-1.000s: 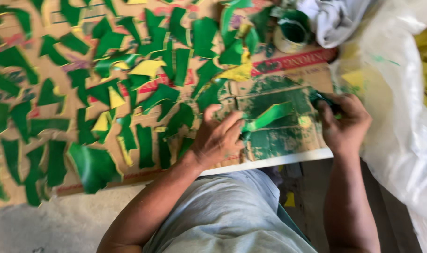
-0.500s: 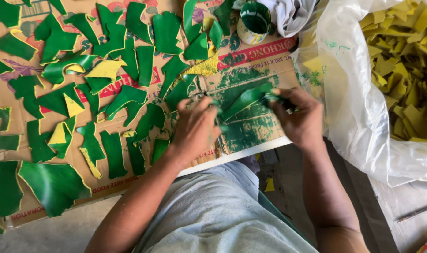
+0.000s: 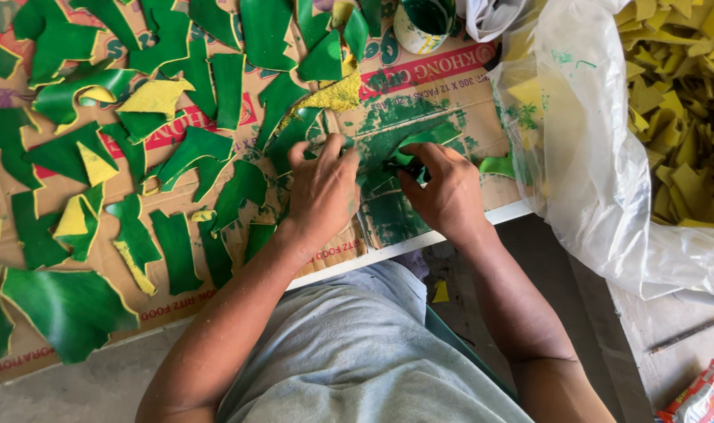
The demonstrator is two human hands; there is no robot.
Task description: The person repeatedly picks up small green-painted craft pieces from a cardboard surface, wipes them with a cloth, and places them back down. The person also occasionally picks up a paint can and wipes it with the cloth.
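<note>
While flattened cardboard [image 3: 451, 74] covers the worktop, green-painted scraps [image 3: 177, 94] lie across it from nine to twelve o'clock. At three o'clock a clear bag [image 3: 600, 180] holds yellow pieces [image 3: 686, 94]. Centre, the left hand [image 3: 323, 192] presses a green strip [image 3: 416, 141], fingers curled; the right hand [image 3: 445, 188] pinches its end.

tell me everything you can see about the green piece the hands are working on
The green piece is a thin, flat, irregular scrap, glossy wet-looking green, bent in a curved strip. It lies on paint-smeared brown cardboard at the table's near edge. The left hand presses down beside its left end; the right hand pinches its middle, hiding part of it. What it is made of is unclear; it looks like the other painted scraps spread nearby.
</note>
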